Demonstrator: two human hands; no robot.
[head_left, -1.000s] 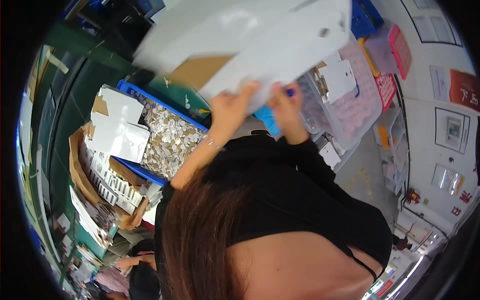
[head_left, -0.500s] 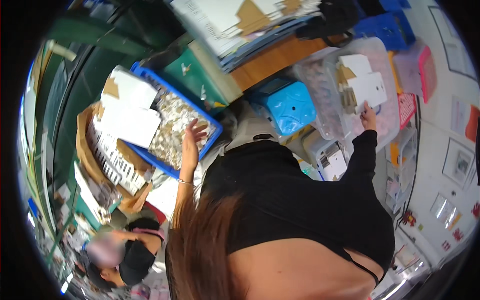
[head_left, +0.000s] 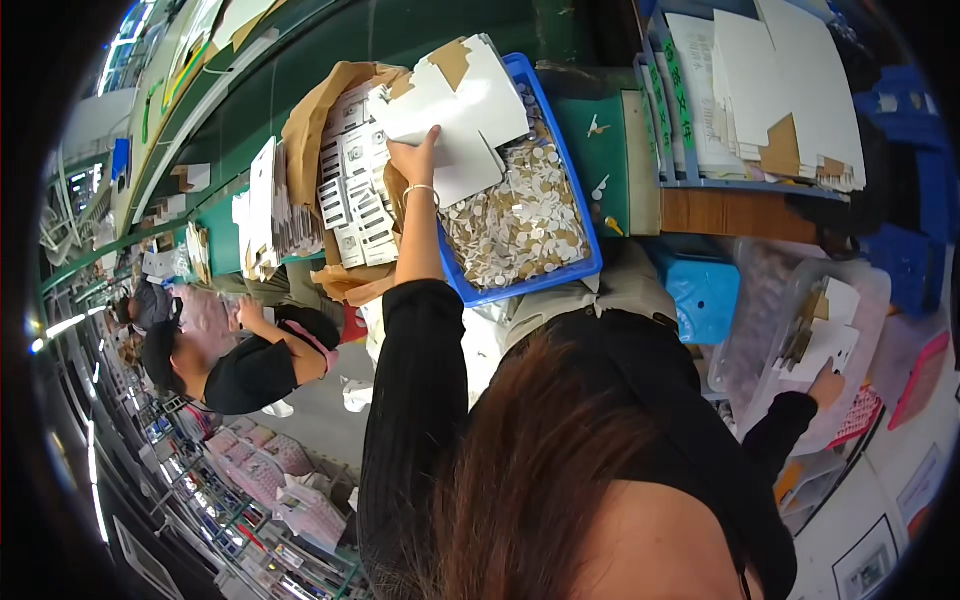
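Note:
My left hand [head_left: 412,162] is closed on the near edge of some white cardboard sheets [head_left: 455,110] with torn brown patches. One digit lies on top; the others are hidden beneath. The sheets rest over the left part of a blue tray [head_left: 585,240], which holds a heap of small white and brown round pieces [head_left: 520,220]. Far to the right, my right hand [head_left: 826,388] grips the near edge of white cards [head_left: 822,350] on a clear plastic bin [head_left: 870,290]. Most of its fingers are hidden.
Left of the tray stands a brown paper bag [head_left: 305,125] of printed white cards [head_left: 355,215]. A file rack [head_left: 690,186] with white sheets stands back right, above a bright blue stool [head_left: 703,298]. A co-worker [head_left: 250,365] sits at the left.
My view has swung toward the left. My left hand, open above the tray before, has moved onto the white sheets and closed on their edge. My right hand stays at the cards on the bin.

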